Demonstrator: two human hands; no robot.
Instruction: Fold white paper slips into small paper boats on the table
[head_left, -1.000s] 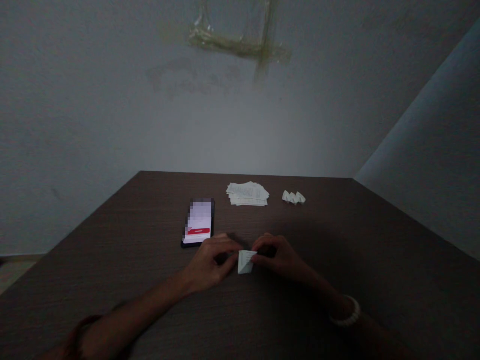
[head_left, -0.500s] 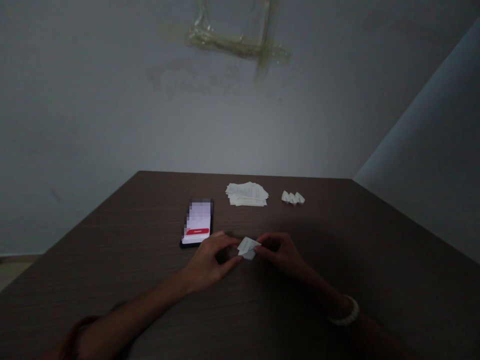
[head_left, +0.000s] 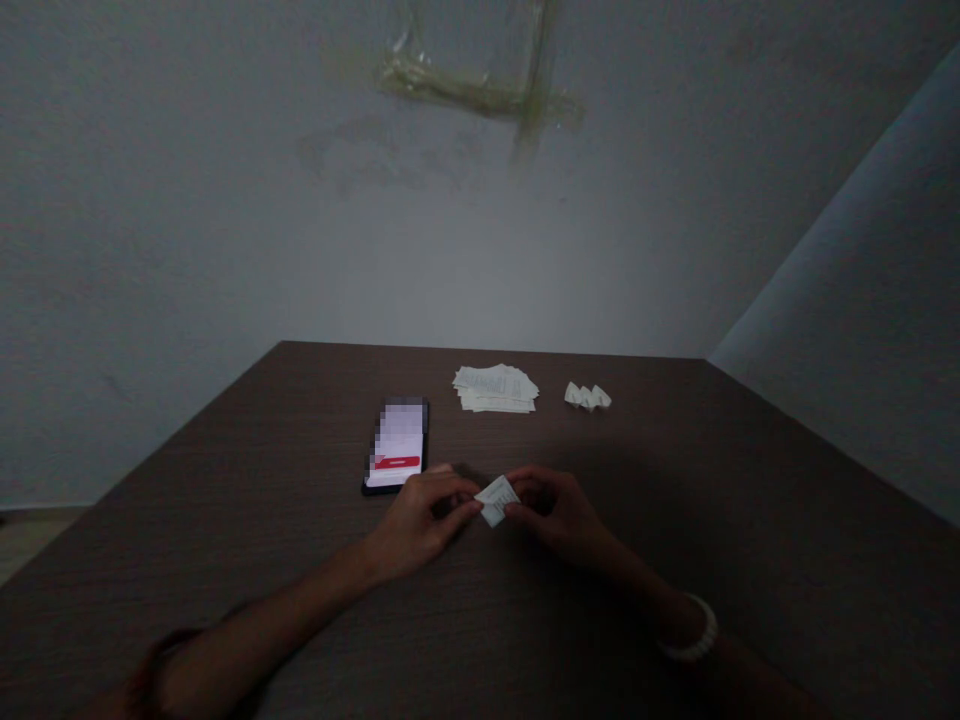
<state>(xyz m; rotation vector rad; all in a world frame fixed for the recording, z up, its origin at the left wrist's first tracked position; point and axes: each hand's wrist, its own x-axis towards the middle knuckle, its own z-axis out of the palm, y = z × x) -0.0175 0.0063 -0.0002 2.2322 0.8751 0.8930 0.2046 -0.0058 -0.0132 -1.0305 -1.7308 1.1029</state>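
Note:
A small folded piece of printed paper (head_left: pixel 496 501) is held between my two hands, just above the brown table. My left hand (head_left: pixel 420 522) pinches its left corner between thumb and fingers. At the right corner, my right hand (head_left: pixel 562 512) grips it the same way, with a pale beaded bracelet (head_left: pixel 696 632) on the wrist. Beyond my hands lies a stack of printed paper slips (head_left: pixel 495 390). To its right sit several small folded white papers (head_left: pixel 588 397) in a row.
A phone (head_left: pixel 396 445) with a lit screen lies on the table (head_left: pixel 300 440), close behind my left hand. A grey wall (head_left: pixel 480 250) with old tape on it rises behind the table's far edge. Another wall stands at the right.
The folded paper has turned slightly and now looks like a neater diamond. My left thumb and fingers have closed onto its left corner; the right fingers have shifted a little.

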